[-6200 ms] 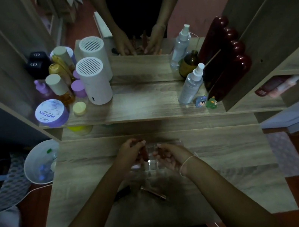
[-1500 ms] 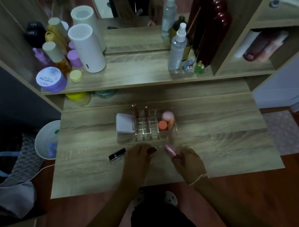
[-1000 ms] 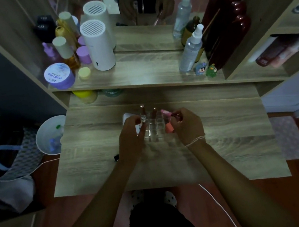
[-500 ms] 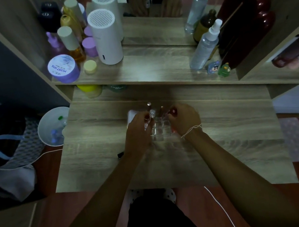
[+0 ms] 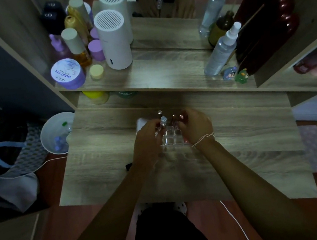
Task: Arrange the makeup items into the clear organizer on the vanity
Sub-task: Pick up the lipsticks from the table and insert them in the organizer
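Observation:
The clear organizer, a grid of small cells, stands mid-vanity between both hands. My left hand curls around its left side, fingertips beside a silver-capped tube standing in a cell. A second silver-capped tube stands behind it. My right hand covers the organizer's right end, and its fingers pinch a pink lip tube over the back cells. A white compact sits at the left end, mostly hidden. A black lipstick lies on the vanity, partly under my left forearm.
The shelf behind holds a white cylinder device, a purple jar, bottles at left, and a spray bottle and two small figurines at right. A mirror stands behind. A white bin sits on the floor at left.
My right hand carried the pink lip tube from the vanity's front edge up to the organizer. My left hand moved from beside the black lipstick to the organizer's left side.

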The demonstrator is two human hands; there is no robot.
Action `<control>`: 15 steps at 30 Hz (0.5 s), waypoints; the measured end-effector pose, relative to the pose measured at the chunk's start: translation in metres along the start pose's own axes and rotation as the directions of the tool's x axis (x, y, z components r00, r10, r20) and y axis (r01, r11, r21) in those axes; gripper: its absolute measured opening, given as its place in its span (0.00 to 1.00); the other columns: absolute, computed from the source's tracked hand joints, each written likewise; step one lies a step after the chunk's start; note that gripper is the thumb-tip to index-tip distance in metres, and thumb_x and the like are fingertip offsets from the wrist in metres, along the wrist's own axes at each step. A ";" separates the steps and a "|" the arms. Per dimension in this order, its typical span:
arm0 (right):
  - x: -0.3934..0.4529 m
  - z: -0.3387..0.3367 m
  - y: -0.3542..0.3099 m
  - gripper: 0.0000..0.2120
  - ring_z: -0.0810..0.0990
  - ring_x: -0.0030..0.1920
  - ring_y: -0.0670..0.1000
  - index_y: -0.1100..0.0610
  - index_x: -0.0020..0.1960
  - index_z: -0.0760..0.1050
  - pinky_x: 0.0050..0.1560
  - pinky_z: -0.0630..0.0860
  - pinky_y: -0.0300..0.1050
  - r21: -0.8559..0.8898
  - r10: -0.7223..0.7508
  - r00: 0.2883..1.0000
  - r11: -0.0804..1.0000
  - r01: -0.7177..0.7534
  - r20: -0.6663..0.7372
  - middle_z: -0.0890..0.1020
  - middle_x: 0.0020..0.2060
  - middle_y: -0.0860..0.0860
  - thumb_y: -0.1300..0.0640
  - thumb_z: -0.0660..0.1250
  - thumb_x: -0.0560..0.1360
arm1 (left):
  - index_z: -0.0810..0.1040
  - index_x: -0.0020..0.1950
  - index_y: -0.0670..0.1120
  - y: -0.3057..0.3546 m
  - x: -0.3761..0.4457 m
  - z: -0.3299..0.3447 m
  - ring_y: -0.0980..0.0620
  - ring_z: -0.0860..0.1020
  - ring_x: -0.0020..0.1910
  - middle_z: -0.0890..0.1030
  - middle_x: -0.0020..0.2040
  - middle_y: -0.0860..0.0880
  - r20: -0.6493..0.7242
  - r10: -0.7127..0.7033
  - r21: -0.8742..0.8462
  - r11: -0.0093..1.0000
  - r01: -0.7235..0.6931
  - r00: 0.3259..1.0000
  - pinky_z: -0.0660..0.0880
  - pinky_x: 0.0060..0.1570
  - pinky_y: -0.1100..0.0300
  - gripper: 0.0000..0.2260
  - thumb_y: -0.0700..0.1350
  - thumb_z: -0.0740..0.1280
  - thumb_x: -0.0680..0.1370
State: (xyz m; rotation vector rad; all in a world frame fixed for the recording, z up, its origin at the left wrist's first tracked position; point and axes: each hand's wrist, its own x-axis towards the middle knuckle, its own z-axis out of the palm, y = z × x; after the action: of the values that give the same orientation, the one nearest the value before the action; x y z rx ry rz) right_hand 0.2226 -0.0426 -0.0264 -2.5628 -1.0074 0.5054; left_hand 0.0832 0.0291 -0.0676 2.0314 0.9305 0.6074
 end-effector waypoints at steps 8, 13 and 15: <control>-0.036 0.005 0.007 0.09 0.79 0.51 0.56 0.53 0.53 0.75 0.52 0.75 0.56 0.112 -0.022 0.990 0.993 0.038 -0.138 0.82 0.45 0.53 0.55 0.67 0.72 | 0.76 0.53 0.47 0.003 0.002 0.000 0.59 0.74 0.43 0.80 0.47 0.48 0.015 0.016 0.037 0.999 -0.016 1.000 0.67 0.41 0.74 0.06 0.46 0.65 0.78; -0.050 0.007 0.016 0.11 0.79 0.47 0.57 0.55 0.52 0.73 0.50 0.76 0.56 0.097 -0.014 0.988 0.995 0.030 -0.157 0.81 0.45 0.54 0.58 0.67 0.71 | 0.76 0.53 0.43 0.004 -0.001 0.000 0.57 0.75 0.41 0.80 0.46 0.46 0.022 0.075 0.092 0.993 -0.076 0.997 0.63 0.39 0.76 0.06 0.43 0.66 0.77; -0.051 0.007 0.016 0.12 0.80 0.47 0.57 0.54 0.53 0.72 0.51 0.75 0.54 0.104 -0.003 0.984 0.994 0.022 -0.179 0.81 0.45 0.54 0.58 0.68 0.71 | 0.77 0.52 0.43 0.005 -0.002 -0.001 0.59 0.73 0.41 0.80 0.45 0.46 0.012 0.078 0.086 0.993 -0.078 0.997 0.63 0.39 0.76 0.06 0.43 0.66 0.77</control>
State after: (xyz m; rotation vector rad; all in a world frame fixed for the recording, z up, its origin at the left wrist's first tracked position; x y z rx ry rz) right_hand 0.1938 -0.0883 -0.0294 -2.4560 -0.9081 0.3092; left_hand 0.0830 0.0258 -0.0625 2.1539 0.8892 0.6092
